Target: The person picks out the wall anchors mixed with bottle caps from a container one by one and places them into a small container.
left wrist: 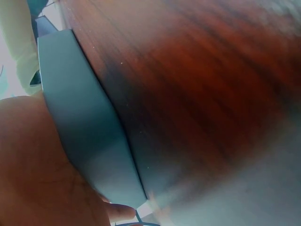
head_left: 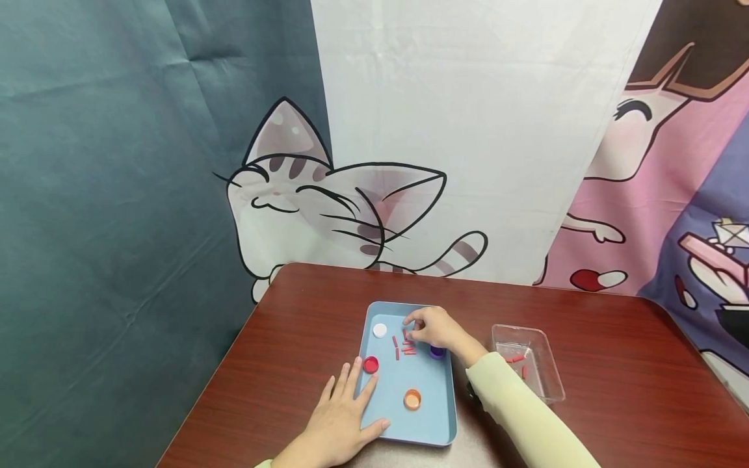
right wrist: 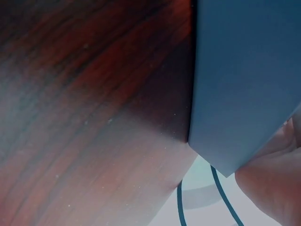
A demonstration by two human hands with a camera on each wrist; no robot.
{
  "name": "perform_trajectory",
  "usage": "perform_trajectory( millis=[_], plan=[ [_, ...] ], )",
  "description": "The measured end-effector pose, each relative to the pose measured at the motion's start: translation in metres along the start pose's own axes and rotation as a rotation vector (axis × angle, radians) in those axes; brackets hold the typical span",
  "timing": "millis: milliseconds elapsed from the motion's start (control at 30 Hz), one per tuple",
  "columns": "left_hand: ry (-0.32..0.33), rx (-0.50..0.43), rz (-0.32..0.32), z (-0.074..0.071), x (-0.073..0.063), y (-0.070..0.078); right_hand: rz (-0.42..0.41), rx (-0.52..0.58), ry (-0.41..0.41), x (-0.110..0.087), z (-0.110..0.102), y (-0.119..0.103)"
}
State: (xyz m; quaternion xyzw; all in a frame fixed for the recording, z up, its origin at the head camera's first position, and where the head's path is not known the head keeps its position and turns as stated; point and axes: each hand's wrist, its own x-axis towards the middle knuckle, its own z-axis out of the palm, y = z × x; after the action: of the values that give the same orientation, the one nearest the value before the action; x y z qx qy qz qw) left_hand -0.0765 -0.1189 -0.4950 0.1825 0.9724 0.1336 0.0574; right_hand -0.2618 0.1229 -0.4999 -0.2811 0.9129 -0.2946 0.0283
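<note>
A light blue tray (head_left: 430, 416) holds several small red sticks (head_left: 397, 354) lying loose in its upper half. My right hand (head_left: 435, 327) reaches over its right side, with bent fingers and the thumb right at the upper sticks; I cannot tell whether one is pinched. Below that hand is a purple round cap (head_left: 437, 352), partly covered by it. My left hand (head_left: 339, 416) lies with spread, straight fingers over the tray's left edge, fingertips near a red cap (head_left: 370, 364). In the left wrist view, the palm (left wrist: 42, 165) rests against the tray's outer wall (left wrist: 84, 113).
A white cap (head_left: 380, 330) lies at the tray's upper left and an orange cap (head_left: 412, 399) in its lower half. Right of the tray, beyond my right forearm, stands a clear plastic box (head_left: 550, 370) with a few red sticks inside. A cartoon-printed curtain (head_left: 497, 130) hangs behind the table (head_left: 316, 312).
</note>
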Motion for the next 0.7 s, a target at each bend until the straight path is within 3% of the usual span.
perform_trajectory(
  millis=[367,700],
  plan=[
    [0.011,0.004,0.001,-0.0010,-0.0007,0.0008,-0.019,-0.078,-0.022,0.0033,0.0005,-0.0030],
    [0.006,-0.003,-0.001,-0.0025,-0.0006,0.0019,-0.024,-0.077,-0.043,0.0041,-0.0001,-0.0048]
  ],
)
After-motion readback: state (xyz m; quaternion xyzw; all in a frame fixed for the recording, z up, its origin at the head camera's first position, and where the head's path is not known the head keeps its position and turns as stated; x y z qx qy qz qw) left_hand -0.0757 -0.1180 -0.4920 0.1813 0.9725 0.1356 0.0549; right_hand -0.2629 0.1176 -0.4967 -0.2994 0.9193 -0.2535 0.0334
